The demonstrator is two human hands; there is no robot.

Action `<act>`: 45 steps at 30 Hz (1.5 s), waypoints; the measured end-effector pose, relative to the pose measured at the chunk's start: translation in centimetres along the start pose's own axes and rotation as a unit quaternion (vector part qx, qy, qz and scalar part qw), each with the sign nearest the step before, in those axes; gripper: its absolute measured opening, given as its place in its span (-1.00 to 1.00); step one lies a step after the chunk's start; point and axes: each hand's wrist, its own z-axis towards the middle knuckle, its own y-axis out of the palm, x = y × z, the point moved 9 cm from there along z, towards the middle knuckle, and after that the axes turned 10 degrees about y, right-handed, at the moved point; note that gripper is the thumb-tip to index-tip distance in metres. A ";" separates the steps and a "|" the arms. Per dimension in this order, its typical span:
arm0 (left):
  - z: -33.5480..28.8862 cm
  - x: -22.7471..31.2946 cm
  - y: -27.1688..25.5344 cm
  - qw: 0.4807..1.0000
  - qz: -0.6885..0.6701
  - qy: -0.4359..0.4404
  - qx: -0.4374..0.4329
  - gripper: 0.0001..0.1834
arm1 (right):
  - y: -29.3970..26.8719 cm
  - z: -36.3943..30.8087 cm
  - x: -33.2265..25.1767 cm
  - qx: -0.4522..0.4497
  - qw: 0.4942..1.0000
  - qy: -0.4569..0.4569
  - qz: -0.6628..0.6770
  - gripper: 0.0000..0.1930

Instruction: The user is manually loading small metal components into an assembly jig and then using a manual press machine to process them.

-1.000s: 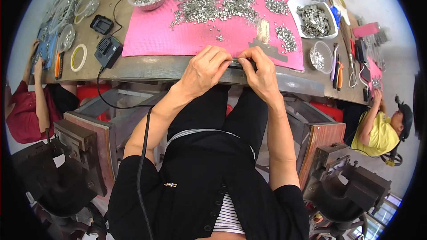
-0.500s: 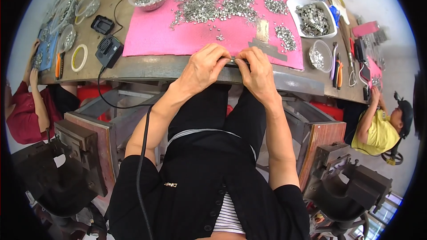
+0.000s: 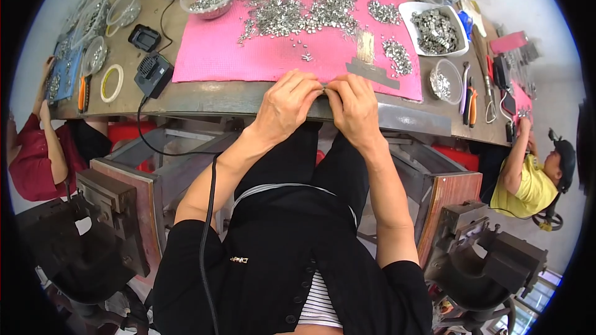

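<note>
My left hand (image 3: 285,104) and my right hand (image 3: 356,110) meet fingertip to fingertip just above the bench's metal front edge (image 3: 242,99). Both are closed in a pinch. A tiny metal piece (image 3: 323,89) shows between the fingertips; most of it is hidden and its exact kind cannot be made out. Beyond my hands lies a pink mat (image 3: 211,56) with a large heap of small silvery metal parts (image 3: 279,13). Smaller piles of the same sort (image 3: 397,56) lie on its right side, next to a flat grey stepped piece (image 3: 372,73) and a row of brass-coloured strips (image 3: 365,46).
A white tray of metal parts (image 3: 405,12) and a clear tub (image 3: 460,80) stand at the right, near pliers (image 3: 472,105). At the left are a black charger (image 3: 153,74), its cable, and a tape roll (image 3: 112,83). Co-workers sit at both sides; vises (image 3: 108,205) flank me.
Both hands have come slightly down toward me and closer together, still pinching. Less of the small piece shows between them. The cable by my left arm has shifted a little.
</note>
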 end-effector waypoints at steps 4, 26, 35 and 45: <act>0.9 -1.8 -1.3 0.998 0.008 -0.062 0.022 -0.85 | -0.3 -0.2 0.0 0.018 1.000 -0.018 -0.014 -0.87; 1.1 -8.9 -3.8 0.989 0.046 -0.124 -0.068 -0.91 | 4.4 6.2 2.2 -0.105 0.990 0.081 0.046 -0.89; 1.5 -7.8 -3.6 0.979 0.138 -0.131 -0.072 -0.89 | 5.0 6.1 3.1 -0.095 0.991 0.085 -0.052 -0.84; 1.5 -7.1 -2.2 0.970 0.215 -0.088 -0.063 -0.87 | -0.6 1.2 2.6 -0.084 0.980 0.116 0.135 -0.92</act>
